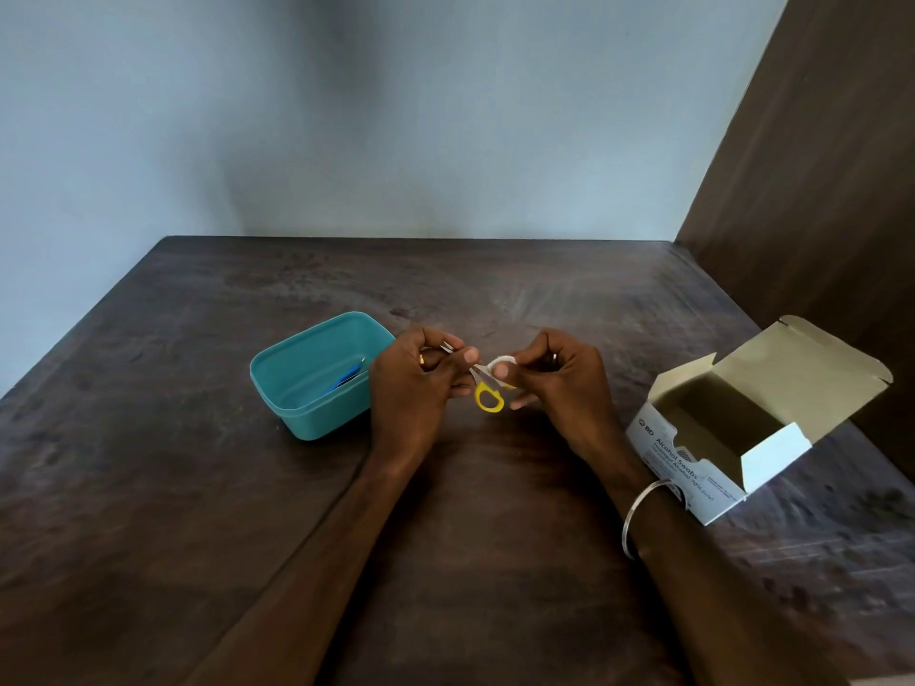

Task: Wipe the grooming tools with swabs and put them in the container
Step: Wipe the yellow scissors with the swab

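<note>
My left hand (421,383) pinches the metal blades of small scissors (487,396) with yellow loop handles, held above the table's middle. The blade tips stick out past my left fingers. My right hand (554,378) grips a folded white swab (500,362) and presses it against the scissors near the pivot. A teal plastic container (297,408) stands just left of my left hand. Inside it lies a blue-handled tool (344,381), partly hidden by the wall.
An open white box of alcohol swabs (693,467) sits at the right, flaps up, close to my right forearm. The dark wooden table (198,487) meets a pale wall at the back and a brown panel (817,165) on the right.
</note>
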